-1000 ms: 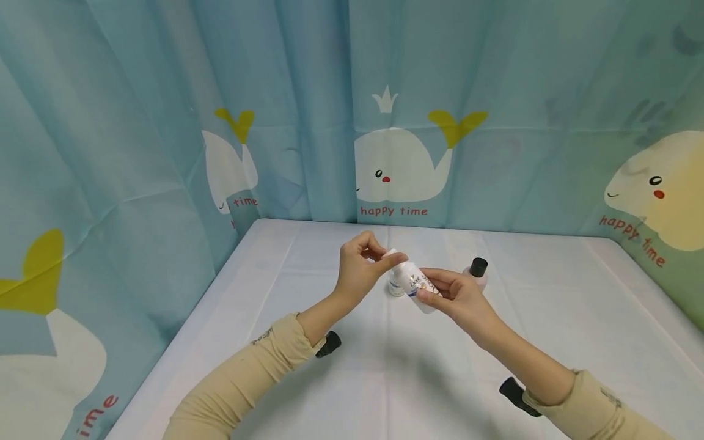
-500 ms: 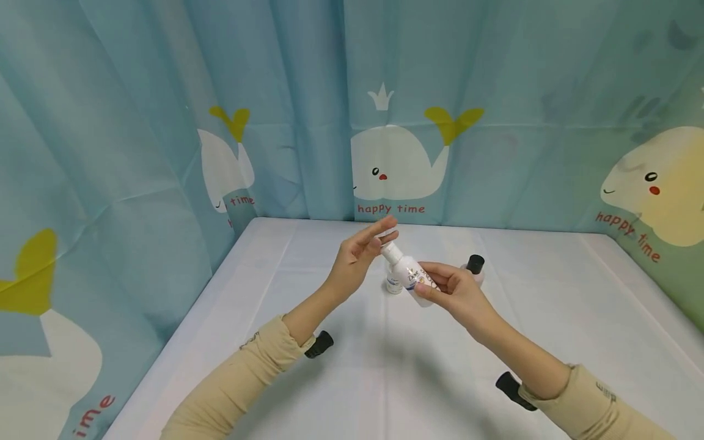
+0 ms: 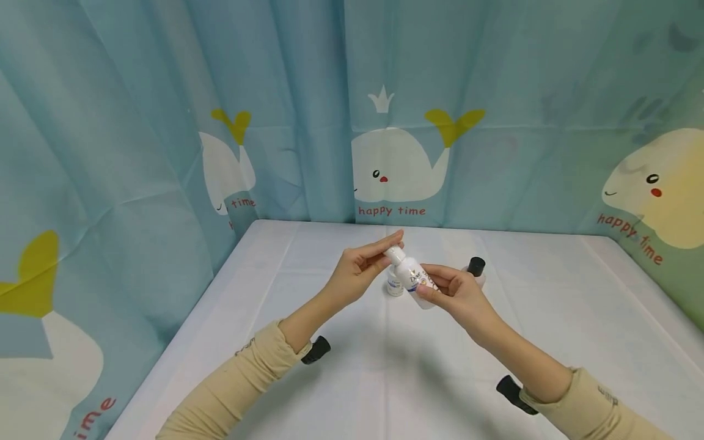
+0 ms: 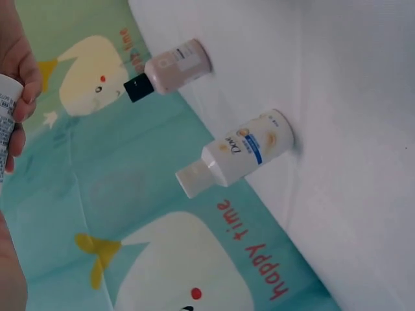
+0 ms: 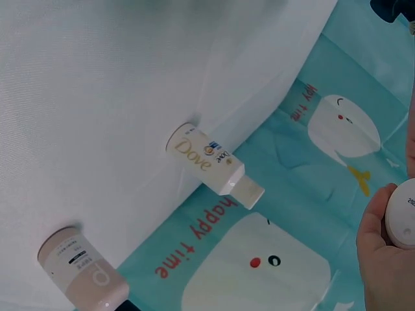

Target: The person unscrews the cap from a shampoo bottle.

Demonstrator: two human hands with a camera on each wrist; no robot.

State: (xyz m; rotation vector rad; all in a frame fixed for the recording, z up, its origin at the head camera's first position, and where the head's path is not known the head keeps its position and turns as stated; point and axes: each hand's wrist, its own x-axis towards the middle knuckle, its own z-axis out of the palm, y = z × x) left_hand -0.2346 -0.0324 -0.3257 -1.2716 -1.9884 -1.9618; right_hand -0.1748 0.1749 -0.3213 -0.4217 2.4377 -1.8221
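Note:
A white Dove bottle [image 3: 414, 277] is held tilted above the table, its cap towards the upper left. My right hand [image 3: 461, 300] grips its body with the thumb in front and the fingers behind. My left hand [image 3: 357, 272] is at the white cap [image 3: 393, 253], fingers stretched out along its top end and thumb just below. In the right wrist view the round base [image 5: 403, 217] of the held bottle shows at the right edge. Behind it on the table stands a second white Dove bottle [image 4: 249, 149], mostly hidden in the head view.
A pink bottle [image 4: 178, 67] with a black cap stands behind my right hand. The white table [image 3: 352, 385] ends at a blue curtain [image 3: 308, 110] with printed whales. Black objects show at the left sleeve [image 3: 236, 382] and the right sleeve [image 3: 594, 406].
My left thumb and fingers pinched the cap a second ago, then came off with fingers raised. Now they are lowered back onto the cap. The right hand keeps its grip on the bottle.

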